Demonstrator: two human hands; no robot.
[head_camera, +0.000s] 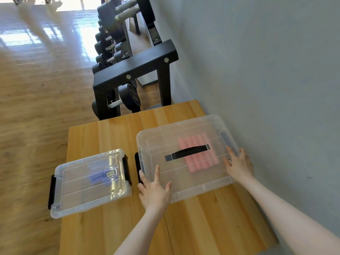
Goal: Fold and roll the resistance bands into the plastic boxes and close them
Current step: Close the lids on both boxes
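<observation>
Two clear plastic boxes on the wooden table [114, 227], lids on both. Between the hands, the large box [185, 188], with a black carry handle [189, 152] across its lid and a row of rolled pink bands [197, 155] visible through the plastic beneath it. At its left end, the left hand [154, 190]: fingers spread and fairly straight, laid over the lid's near-left corner, thumb side down beside the black latch [137, 166]; no curl, nothing gripped. At its right end, close to the grey wall [266, 70], the right hand [238, 166]: fingers extended and pressed flat against the lid's edge, not wrapped round anything; latch on that side hidden, so fastened or not cannot be told. Off to the left of the left hand, just apart from the large box, the small box [88, 183], untouched, black latches down at both ends, purple bands [97, 176] showing blurred through the lid beside a small label [110, 174]. Beyond both hands, past the far edge of the table, a black dumbbell rack [134, 70] along the wall, loaded with dumbbells, on a glossy wooden floor [36, 89].
</observation>
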